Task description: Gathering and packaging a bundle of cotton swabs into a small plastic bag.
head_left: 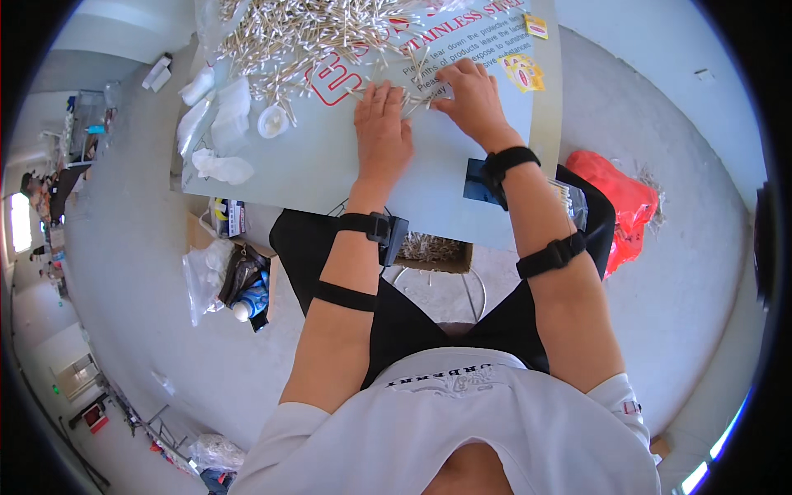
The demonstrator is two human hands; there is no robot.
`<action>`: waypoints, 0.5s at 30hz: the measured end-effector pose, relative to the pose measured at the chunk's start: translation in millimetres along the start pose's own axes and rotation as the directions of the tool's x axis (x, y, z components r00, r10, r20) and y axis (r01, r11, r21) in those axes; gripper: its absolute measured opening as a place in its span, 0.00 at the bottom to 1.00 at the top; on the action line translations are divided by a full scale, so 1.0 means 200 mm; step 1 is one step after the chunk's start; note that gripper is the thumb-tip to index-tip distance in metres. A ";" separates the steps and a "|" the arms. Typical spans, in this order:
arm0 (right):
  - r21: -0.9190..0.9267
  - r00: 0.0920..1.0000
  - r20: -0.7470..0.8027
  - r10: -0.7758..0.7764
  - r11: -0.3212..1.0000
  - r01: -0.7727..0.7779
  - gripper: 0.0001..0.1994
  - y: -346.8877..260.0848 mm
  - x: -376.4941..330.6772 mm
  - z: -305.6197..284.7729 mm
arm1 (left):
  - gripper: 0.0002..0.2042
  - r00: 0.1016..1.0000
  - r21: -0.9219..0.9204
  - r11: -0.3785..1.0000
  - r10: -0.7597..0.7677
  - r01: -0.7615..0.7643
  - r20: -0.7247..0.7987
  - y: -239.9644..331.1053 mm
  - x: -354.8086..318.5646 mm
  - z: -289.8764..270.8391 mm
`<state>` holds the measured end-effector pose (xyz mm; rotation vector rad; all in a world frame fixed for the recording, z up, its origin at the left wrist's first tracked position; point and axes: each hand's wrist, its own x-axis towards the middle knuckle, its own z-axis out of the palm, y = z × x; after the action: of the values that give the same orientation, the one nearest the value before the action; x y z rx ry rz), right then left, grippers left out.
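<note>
A large loose pile of cotton swabs [305, 41] covers the far left part of the grey table [305, 169]. Just below its right side, my left hand [384, 136] lies palm down, its fingers stretched forward beside a few stray swabs. My right hand [474, 103] rests on the surface to the right, fingers bent, with a gap showing between thumb and forefinger. Several loose swabs [419, 101] lie between both hands, close to my right thumb. What is under the palms is hidden.
Clear plastic bags [231, 115] and a small round white container [273, 121] sit on the left. Yellow packets [524, 73] lie far right; a dark flat rectangle [478, 180] is near my right wrist. Below are a box of swabs [433, 252] and a red bag [615, 202].
</note>
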<state>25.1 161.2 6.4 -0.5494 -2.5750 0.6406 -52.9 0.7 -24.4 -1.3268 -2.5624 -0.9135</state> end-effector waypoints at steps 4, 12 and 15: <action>0.037 0.995 -0.079 0.058 0.998 -0.055 0.05 -0.03 -0.16 0.01 | 0.22 0.996 0.031 0.999 0.041 -0.039 -0.073 0.00 0.00 0.00; 0.111 0.969 0.128 0.213 0.967 -0.227 0.05 -0.08 -0.39 -0.11 | 0.25 0.994 0.106 0.991 0.093 -0.086 -0.058 0.11 -0.06 -0.09; 0.186 0.957 0.093 0.276 0.939 -0.289 0.06 -0.07 -0.43 -0.13 | 0.26 0.987 0.015 0.988 0.151 -0.152 0.056 0.17 -0.16 -0.12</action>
<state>106.2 119.0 7.5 -0.8511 -2.4741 1.0154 -10.8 -19.1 -0.7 -1.5366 -2.4606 -0.8341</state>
